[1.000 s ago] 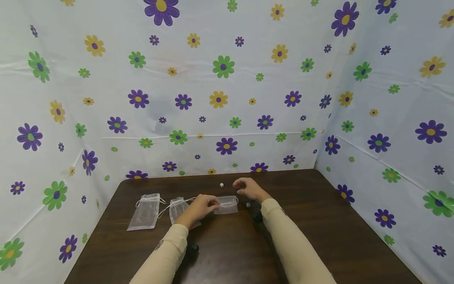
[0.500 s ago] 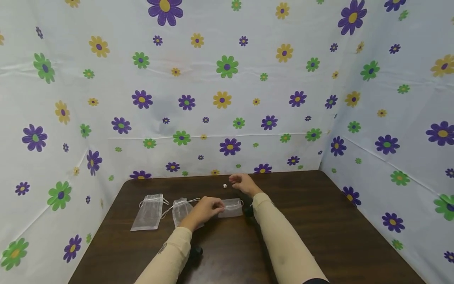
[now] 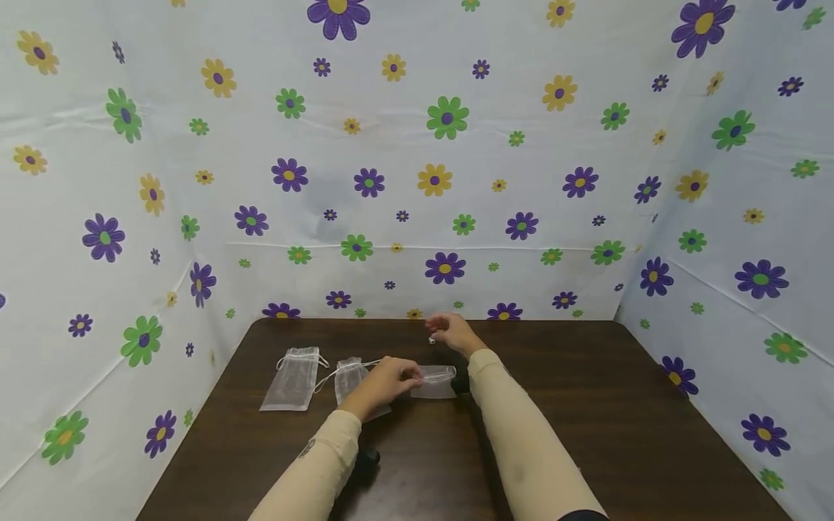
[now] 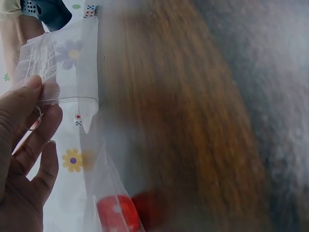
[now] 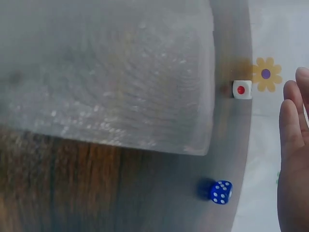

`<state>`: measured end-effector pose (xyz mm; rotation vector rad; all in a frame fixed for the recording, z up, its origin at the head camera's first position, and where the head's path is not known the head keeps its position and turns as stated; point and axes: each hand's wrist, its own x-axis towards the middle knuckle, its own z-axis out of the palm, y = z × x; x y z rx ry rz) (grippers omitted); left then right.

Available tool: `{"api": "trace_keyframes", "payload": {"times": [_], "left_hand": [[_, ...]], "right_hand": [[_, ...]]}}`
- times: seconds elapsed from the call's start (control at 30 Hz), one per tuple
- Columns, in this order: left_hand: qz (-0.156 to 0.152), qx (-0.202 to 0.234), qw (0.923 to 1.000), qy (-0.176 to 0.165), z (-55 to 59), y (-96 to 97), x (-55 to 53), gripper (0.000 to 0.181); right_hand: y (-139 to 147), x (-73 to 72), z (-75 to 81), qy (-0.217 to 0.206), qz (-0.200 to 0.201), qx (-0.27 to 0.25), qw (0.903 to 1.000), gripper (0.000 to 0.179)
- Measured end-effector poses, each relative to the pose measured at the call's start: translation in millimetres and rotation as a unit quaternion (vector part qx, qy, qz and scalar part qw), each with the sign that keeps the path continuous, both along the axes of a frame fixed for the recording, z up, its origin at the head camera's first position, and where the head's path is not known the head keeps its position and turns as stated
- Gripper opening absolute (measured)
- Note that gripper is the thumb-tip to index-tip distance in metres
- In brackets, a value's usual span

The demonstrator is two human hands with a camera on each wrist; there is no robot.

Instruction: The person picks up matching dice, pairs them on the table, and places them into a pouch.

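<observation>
My left hand (image 3: 386, 383) pinches the edge of a sheer white drawstring bag (image 3: 435, 387) between thumb and forefinger; the other fingers are spread below it in the left wrist view. My right hand (image 3: 452, 333) is beyond that bag, right at a white die (image 3: 432, 339), fingers extended and nothing seen in its grasp. In the right wrist view the white die (image 5: 242, 90) shows a red dot, and a blue die (image 5: 221, 192) lies nearby. A second sheer bag (image 3: 350, 376), partly hidden under my left forearm, has a red die (image 4: 116, 212) inside.
A third sheer drawstring bag (image 3: 291, 383) lies flat at the left of the dark wooden table (image 3: 586, 420). Flower-patterned white sheeting (image 3: 391, 275) rises behind the table and along both sides.
My right hand has moved left, from beside the white die to right over it. My left hand keeps its pinch on the bag. The head view has turned slightly right then left.
</observation>
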<state>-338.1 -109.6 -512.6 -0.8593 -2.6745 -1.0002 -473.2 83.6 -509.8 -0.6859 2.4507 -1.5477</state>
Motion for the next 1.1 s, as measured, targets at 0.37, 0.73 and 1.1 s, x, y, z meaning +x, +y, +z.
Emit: {"api": "trace_keyframes", "payload": {"times": [0.37,0.73,1.1], "left_hand": [[0.018,-0.001,0.9998,-0.009,-2.5,-8.1,-3.8,0.004],[0.021,0.0,0.9996,-0.019,-1.8,-13.6,-5.5,0.003],[0.027,0.006,0.9991,-0.034,-3.3,-18.6,-0.9,0.004]], "right_hand": [[-1.0,-3.0,-6.8,0.005,-0.029,0.023,0.9993,0.034],[-2.6,-13.9,-17.2,0.009,-0.033,0.023,0.9991,0.032],[-11.7,-13.5,-28.7,0.03,-0.009,0.051,0.9982,0.031]]}}
